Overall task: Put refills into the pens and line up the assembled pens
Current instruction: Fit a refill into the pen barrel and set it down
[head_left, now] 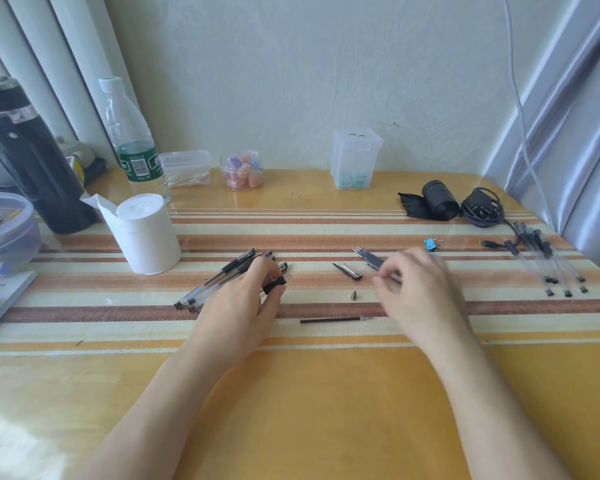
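My left hand [246, 296] grips a clear pen barrel with a black grip [273, 285], beside a pile of several clear pens [219, 280] on the striped tablecloth. My right hand [413, 282] is blurred and its fingertips pinch a thin refill at the near end of a small bundle of refills [368, 258]. One loose black refill [336, 320] lies between my hands near the front. A pen cap [349, 271] and a small metal pen tip [354, 295] lie apart in the middle. Another group of several pens [548, 261] lies at the right.
A toilet paper roll [146, 233], a water bottle [132, 140], a black flask [32, 157] and a plastic bowl [4, 230] stand at the left. Small plastic boxes [355, 157] line the wall. A black bag roll [437, 200], a cable [482, 209] and a blue binder clip [430, 244] lie at the right.
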